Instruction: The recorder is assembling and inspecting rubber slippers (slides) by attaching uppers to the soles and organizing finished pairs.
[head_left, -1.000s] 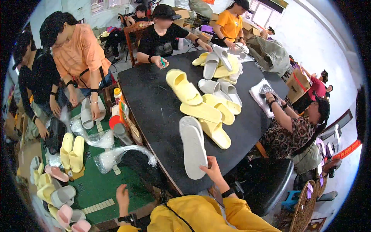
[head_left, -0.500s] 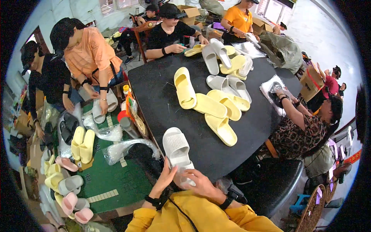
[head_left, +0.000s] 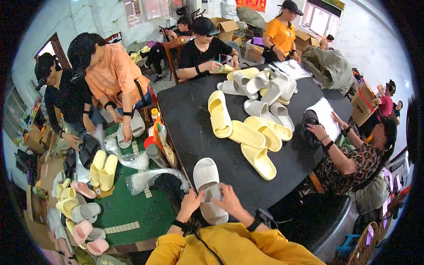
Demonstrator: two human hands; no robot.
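Observation:
A light grey slide slipper is in front of me at the near edge of the black table, its long side pointing away from me. My left hand grips its left edge beside the strap, thumb on top. On the other side, my right hand holds the right edge near the strap, fingertips against it. The fingers under the slipper are hidden. Beyond it on the table lie several pale yellow slides, some overlapping.
Grey slides are heaped at the far end of the black table. Co-workers stand or sit around. On the left, a green table carries yellow, pink and grey slides, plastic bags and a red-lidded bottle.
My right hand has moved from the slipper's near end up to its strap. More grey slides lie in the far heap. The co-worker on the right has shifted a black shoe off its white sheet.

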